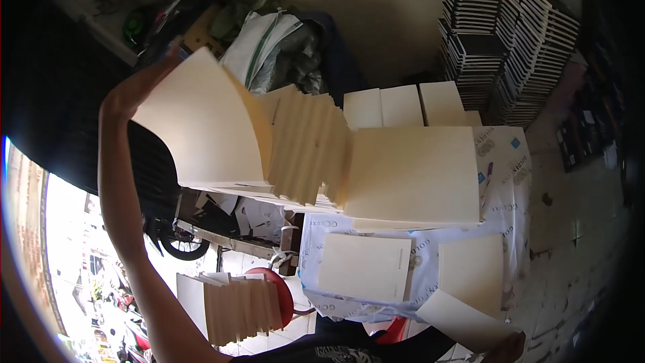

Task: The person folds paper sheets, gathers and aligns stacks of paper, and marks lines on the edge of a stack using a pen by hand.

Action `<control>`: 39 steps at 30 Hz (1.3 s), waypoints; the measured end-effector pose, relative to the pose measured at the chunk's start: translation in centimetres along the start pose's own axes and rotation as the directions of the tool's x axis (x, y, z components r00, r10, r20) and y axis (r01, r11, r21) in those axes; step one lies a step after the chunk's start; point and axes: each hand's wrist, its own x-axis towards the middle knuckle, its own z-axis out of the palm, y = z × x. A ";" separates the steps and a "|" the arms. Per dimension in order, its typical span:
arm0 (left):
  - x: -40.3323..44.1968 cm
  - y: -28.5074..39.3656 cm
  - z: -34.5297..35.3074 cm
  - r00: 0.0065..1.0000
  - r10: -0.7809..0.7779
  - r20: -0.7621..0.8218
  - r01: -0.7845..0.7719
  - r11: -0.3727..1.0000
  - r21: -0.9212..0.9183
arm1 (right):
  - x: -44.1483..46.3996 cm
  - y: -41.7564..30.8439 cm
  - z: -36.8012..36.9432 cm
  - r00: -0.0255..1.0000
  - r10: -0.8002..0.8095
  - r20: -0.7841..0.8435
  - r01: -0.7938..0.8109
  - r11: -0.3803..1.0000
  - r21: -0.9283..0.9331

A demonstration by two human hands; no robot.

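My left hand is raised at the upper left, gripping the outer edge of a large cream paper booklet. That booklet bends upward at the end of a leaning row of booklets, and it partly hides my fingers. Low on the right, my right hand is closed on the corner of another cream booklet, held tilted near my body. Close to it lie two flat cream booklets, one at the front middle and one to its right. A thick cream stack sits behind them.
White printed wrapping covers the table, with a pen on it. A red stool bears more booklets. Tall piles of dark-covered books stand at the back right. White and grey sacks lie behind.
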 end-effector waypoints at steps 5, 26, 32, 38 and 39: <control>-6.6 0.0 -3.5 0.989 0.090 -0.117 -0.103 0.989 -0.108 | 0.0 -3.9 1.0 0.964 0.262 -0.047 -0.247 0.947 0.203; -14.3 14.0 17.3 0.688 0.610 -0.393 -0.553 0.791 0.260 | -5.8 -6.1 1.4 0.929 -0.368 0.048 0.289 0.799 0.527; -20.7 15.0 37.7 0.584 0.726 -0.363 -0.790 0.611 -0.049 | -13.0 -11.0 3.2 0.870 -0.493 0.029 0.320 0.607 0.728; -24.5 13.0 44.5 0.597 0.581 -0.553 -0.752 0.646 -0.133 | -17.0 -9.5 1.9 0.880 -0.401 0.253 0.112 0.694 0.711; -24.8 12.4 45.0 0.589 0.588 -0.555 -0.762 0.632 -0.139 | -17.9 -10.3 1.7 0.899 -0.343 0.271 0.046 0.691 0.721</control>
